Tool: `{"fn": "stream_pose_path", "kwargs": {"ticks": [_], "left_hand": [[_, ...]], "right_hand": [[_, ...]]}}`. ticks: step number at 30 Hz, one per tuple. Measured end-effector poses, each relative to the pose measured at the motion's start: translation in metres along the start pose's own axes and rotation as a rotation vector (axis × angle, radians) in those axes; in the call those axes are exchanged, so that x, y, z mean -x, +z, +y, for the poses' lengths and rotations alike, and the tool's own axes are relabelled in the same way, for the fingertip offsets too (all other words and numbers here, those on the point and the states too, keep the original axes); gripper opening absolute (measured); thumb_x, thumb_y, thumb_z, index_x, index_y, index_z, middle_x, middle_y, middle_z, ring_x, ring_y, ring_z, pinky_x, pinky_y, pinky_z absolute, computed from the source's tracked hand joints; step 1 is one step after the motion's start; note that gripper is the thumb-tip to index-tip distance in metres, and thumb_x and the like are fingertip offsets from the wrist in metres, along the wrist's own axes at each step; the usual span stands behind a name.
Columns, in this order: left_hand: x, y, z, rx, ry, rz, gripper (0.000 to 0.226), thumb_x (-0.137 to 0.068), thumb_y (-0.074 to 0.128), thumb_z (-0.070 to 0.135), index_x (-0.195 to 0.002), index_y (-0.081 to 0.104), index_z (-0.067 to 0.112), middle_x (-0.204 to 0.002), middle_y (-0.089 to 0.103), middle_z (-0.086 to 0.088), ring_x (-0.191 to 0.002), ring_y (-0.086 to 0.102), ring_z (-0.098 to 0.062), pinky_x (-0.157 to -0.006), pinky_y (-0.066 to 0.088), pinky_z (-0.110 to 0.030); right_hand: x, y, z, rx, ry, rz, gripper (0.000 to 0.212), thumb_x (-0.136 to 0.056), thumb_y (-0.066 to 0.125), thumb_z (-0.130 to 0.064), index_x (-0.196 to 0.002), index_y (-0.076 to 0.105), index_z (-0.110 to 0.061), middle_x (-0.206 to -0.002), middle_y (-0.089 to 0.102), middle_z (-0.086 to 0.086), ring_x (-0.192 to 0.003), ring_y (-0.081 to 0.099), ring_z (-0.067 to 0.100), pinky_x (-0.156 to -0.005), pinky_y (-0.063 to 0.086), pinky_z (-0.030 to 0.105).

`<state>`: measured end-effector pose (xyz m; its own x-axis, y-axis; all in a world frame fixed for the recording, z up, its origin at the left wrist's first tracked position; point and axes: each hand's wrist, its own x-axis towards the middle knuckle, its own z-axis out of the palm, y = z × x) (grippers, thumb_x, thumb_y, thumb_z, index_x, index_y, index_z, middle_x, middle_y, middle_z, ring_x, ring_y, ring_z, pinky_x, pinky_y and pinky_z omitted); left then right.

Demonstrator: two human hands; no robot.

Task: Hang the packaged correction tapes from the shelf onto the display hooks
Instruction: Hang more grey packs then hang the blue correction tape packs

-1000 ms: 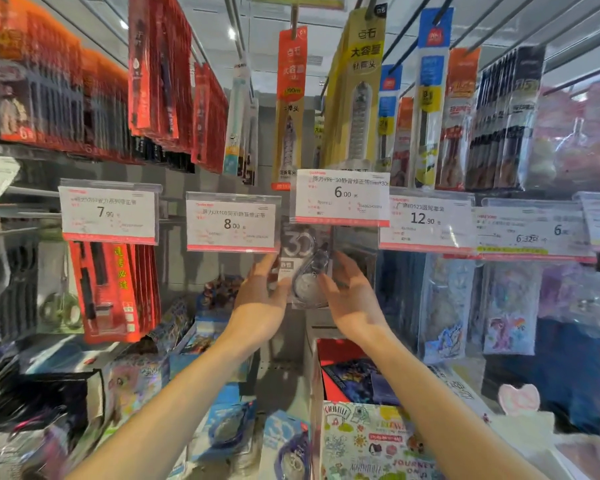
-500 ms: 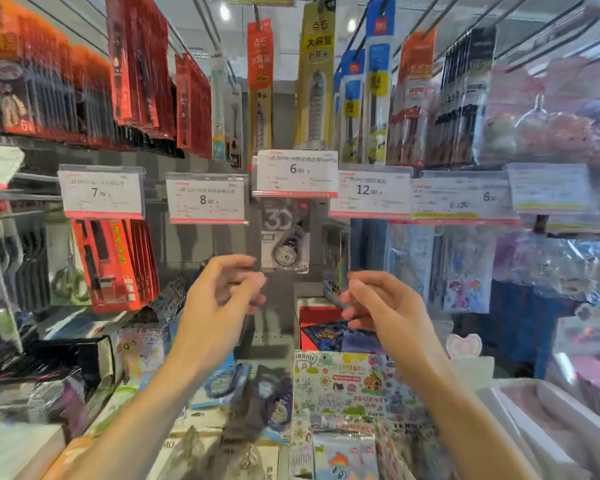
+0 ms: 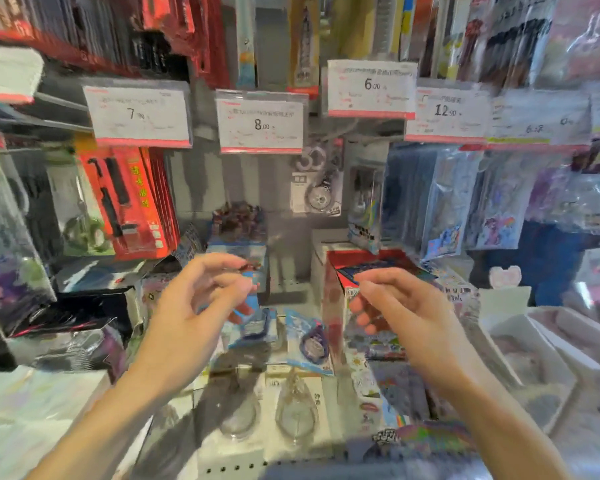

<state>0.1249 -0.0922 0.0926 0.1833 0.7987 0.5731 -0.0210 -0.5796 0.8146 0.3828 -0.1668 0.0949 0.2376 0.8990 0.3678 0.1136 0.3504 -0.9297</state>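
Observation:
A packaged correction tape (image 3: 317,180) with a white "30" on it hangs on a display hook under the 6.00 price tag (image 3: 371,89). More packaged tapes lie on the shelf below: two clear ones (image 3: 295,408) side by side near the front and a blue one (image 3: 309,339) behind them. My left hand (image 3: 194,317) hovers over the shelf with curled fingers apart, holding nothing. My right hand (image 3: 402,317) hovers beside it, fingers loosely curled, also holding nothing. Both hands are well below the hung tape.
Red packages (image 3: 132,199) hang at left under the 7.00 tag (image 3: 137,116). The hook under the 8.00 tag (image 3: 261,123) has nothing on it. Cartoon sticker packs (image 3: 458,202) hang at right. A red box (image 3: 361,268) and white bins (image 3: 534,351) stand on the shelf.
Both hands have let go of the "30" tape, left hanging on the hook, and dropped toward the shelf. The view has tilted downward.

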Motion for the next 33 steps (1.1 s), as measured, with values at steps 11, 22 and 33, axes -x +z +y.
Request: {"fn": "stream_pose_path", "kwargs": {"ticks": [11,22,33], "left_hand": [[-0.010,-0.129,-0.059,-0.175,-0.159,-0.136,0.018,-0.093,0.071,0.012,-0.103,0.066,0.026,-0.084,0.073,-0.009,-0.075,0.068,-0.027,-0.066,0.049,-0.022],[-0.037,-0.124,-0.147,-0.623,-0.349,-0.436,0.045,-0.099,0.062,0.034,-0.139,0.049,0.019,-0.113,0.062,0.005,-0.096,0.063,-0.012,-0.086,0.046,-0.025],[-0.051,-0.105,-0.179,-0.992,-0.508,-0.534,0.063,-0.096,0.053,0.062,-0.122,0.063,0.005,-0.135,0.061,-0.018,-0.132,0.049,-0.034,-0.096,0.039,-0.036]], "right_hand": [[-0.012,0.113,0.027,0.053,0.038,0.013,0.009,-0.098,0.064,-0.012,-0.101,0.073,-0.014,-0.077,0.078,0.007,-0.063,0.068,0.013,-0.059,0.056,0.021],[-0.066,0.174,0.123,0.726,0.099,-0.042,0.010,-0.097,0.063,-0.021,-0.097,0.073,-0.023,-0.090,0.077,-0.001,-0.084,0.071,0.016,-0.086,0.057,0.038],[-0.095,0.170,0.160,1.161,0.122,-0.170,0.049,-0.100,0.054,-0.046,-0.140,0.058,-0.018,-0.140,0.059,0.008,-0.134,0.049,0.029,-0.109,0.040,0.039]]}}
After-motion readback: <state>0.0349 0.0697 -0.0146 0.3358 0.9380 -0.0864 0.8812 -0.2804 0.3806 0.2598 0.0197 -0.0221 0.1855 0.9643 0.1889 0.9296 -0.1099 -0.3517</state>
